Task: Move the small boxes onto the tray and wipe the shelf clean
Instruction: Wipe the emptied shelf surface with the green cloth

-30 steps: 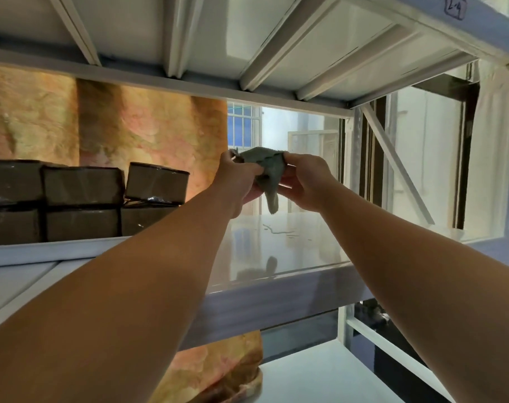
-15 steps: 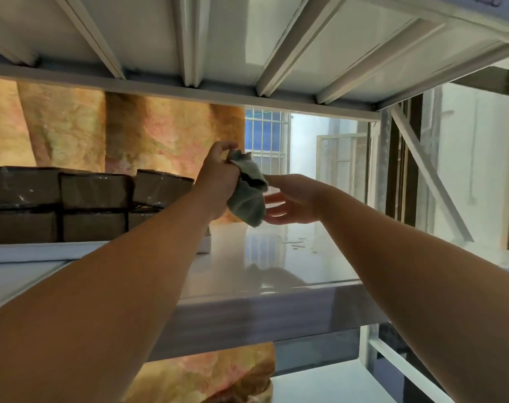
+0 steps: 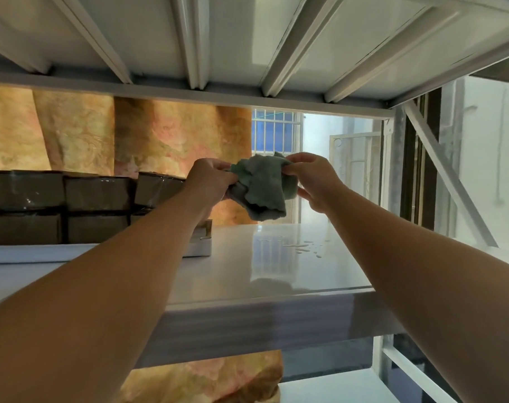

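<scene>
Cloth [image 3: 262, 189] gripped by left hand [image 3: 209, 181] and right hand [image 3: 314, 181].

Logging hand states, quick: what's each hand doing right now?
Left hand: holding the cloth.
Right hand: pinching the same cloth.

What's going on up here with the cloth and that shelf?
A person holds a green cloth in the air with both hands, just above a white shelf. The left hand grips one side and the right hand pinches the other. A few water drops lie on the shelf, not yet wiped. Dark boxes sit stacked at the left, with a white tray corner showing beside them.
</scene>
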